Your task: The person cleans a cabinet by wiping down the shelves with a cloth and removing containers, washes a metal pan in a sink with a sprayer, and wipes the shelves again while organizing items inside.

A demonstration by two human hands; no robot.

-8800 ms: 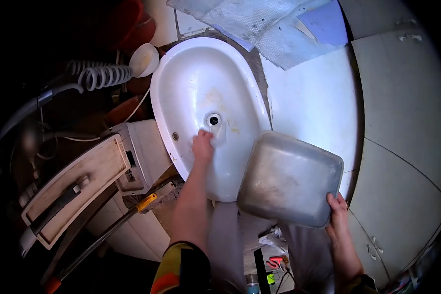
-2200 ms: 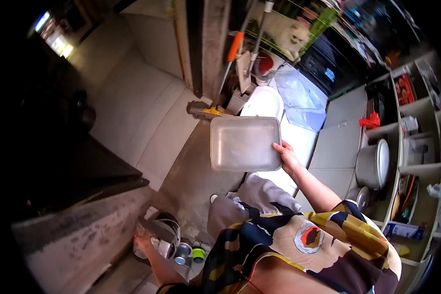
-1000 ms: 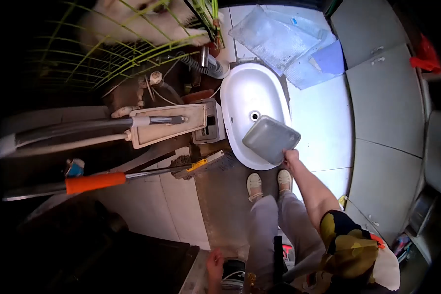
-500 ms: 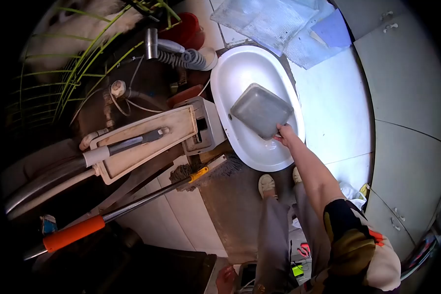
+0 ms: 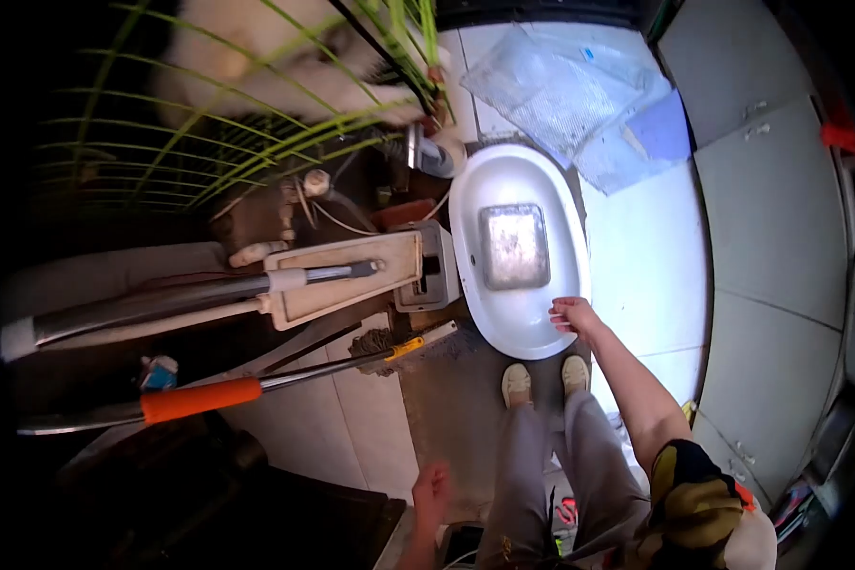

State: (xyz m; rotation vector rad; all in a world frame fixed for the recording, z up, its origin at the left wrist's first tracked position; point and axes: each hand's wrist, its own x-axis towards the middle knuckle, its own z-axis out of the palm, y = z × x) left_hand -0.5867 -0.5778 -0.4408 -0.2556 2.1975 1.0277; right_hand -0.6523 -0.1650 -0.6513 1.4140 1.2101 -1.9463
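Observation:
A grey rectangular metal tray point(image 5: 516, 249) lies inside the white oval sink point(image 5: 579, 214), apart from both hands. My right hand point(image 5: 574, 315) is over the basin's near right rim, its fingers pointing left and slightly apart, holding nothing I can make out. Low in the view, left of my legs, hangs my left hand point(image 5: 430, 489). It is blurred, and whether its fingers are closed does not show; no object is visible in it.
Clear plastic packaging point(image 5: 579, 104) covers part of the white countertop point(image 5: 646, 275). Grey cabinets point(image 5: 779, 218) line the right. To the left are a mop with an orange grip point(image 5: 201, 400), a beige trough point(image 5: 342, 283) and a green wire rack point(image 5: 199, 152).
My right hand has let go of the tray, which now lies in the sink. The view has shifted, and my left hand shows further up beside my leg.

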